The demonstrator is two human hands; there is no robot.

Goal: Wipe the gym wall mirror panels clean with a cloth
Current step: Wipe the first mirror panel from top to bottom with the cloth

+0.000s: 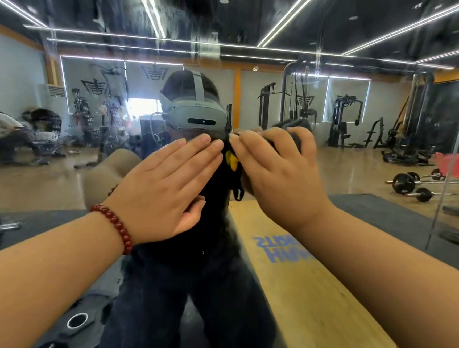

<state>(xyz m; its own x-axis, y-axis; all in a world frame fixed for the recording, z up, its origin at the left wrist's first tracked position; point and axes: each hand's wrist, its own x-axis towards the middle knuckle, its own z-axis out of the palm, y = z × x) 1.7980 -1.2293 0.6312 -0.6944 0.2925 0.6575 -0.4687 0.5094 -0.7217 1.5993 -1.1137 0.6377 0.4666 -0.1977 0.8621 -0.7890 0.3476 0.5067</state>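
Observation:
The wall mirror [361, 174] fills the view, with wet streaks [153, 14] running down its upper part. My right hand [275, 175] grips a dark cloth [289, 125] against the glass at face height; a yellow tag [231, 159] and a dark loop hang from the cloth at the hand's left edge. My left hand [166, 185], with a red bead bracelet [118, 228] on its wrist, lies flat with straight fingers, and its fingertips reach the cloth's left edge. Most of the cloth is hidden under my right hand.
A vertical panel seam [449, 165] runs down the mirror at the right. The glass reflects gym machines [344, 120], barbells [413, 187], a person wearing a headset [197, 112] and seated people [7, 129] at the left. A weight plate [78, 321] lies low at the left.

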